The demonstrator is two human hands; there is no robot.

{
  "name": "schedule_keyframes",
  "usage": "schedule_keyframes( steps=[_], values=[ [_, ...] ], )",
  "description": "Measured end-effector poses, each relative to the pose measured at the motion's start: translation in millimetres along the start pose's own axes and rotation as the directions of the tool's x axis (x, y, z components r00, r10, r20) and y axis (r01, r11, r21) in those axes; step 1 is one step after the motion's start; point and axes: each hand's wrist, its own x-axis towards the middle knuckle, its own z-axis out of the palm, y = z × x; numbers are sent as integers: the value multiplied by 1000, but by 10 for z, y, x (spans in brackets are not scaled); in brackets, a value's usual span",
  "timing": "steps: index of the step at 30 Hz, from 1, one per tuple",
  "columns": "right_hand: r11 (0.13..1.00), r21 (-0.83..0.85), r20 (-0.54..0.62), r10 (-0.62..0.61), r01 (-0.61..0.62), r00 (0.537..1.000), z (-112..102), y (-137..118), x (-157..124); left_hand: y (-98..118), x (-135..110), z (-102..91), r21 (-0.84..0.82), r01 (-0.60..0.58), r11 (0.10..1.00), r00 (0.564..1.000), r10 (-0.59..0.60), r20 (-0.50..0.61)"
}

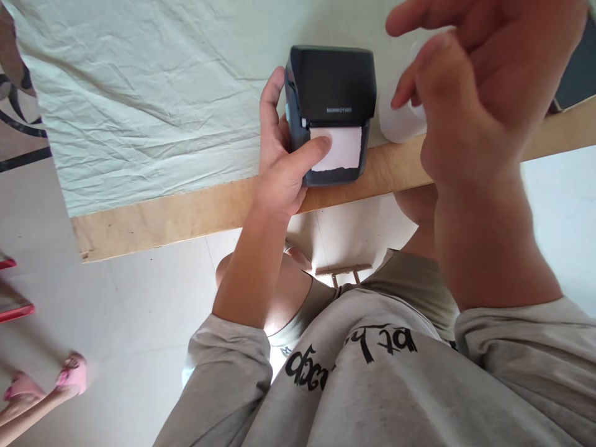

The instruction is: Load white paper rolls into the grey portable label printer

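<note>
In the upper centre of the frame, a dark handheld device (pixel 333 90) is held up by the left hand (pixel 282 164), in front of the wooden edge (pixel 162 214) of a table. The hand is closed around the device's left side: the fingers are wrapped behind it, and the thumb is laid across the front, on a piece of white paper (pixel 347 150) with an uneven lower border. Pale lettering is printed on the lid just above the paper.

At the upper right, the right hand (pixel 488 93) is raised, half open, with its fingers loosely bent and spread. A translucent white object (pixel 395 121) is partly covered by it; the hand is slightly blurred, so whether that object is touched or gripped cannot be told.

The tabletop is covered by a wrinkled pale green cloth (pixel 153 93). In the lower left, pink slippers (pixel 73 372) are worn by another person. A grey shirt (pixel 382 385) is seen along the bottom.
</note>
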Motion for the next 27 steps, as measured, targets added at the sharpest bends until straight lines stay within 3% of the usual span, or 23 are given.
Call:
schedule_keyframes(
  steps=[3, 4, 8, 10, 13, 18, 23, 27],
  values=[
    [987, -91, -102, -140, 131, 985, 37, -17, -163, 24, -26, 97, -79, -30, 996, 999, 26, -46],
    [989, -75, -113, -136, 128, 984, 51, 0, -217, 37, -38, 135, -107, -46, 993, 997, 39, -68],
    [997, 39, -180, 67, -60, 981, 137, 73, -428, 89, -84, 244, -141, -54, 989, 989, 34, -142],
    [984, 55, -107, 173, -168, 979, 182, 94, -502, 90, -98, 246, -98, -15, 995, 991, 1, -136],
    [969, 120, 25, 216, -218, 976, 247, 130, -529, 42, -100, 195, -31, 32, 999, 996, -34, -83],
    [952, 267, 19, 151, -151, 988, 357, 256, -442, -60, -70, 97, 52, 19, 998, 999, -21, 36],
    [926, 334, 87, 157, -177, 984, 375, 349, -384, -31, -63, 68, 179, 65, 982, 997, -71, 27],
    [924, 325, 116, 172, -201, 978, 338, 357, -360, -13, -65, 65, 79, 57, 995, 995, -62, 73]
  ],
)
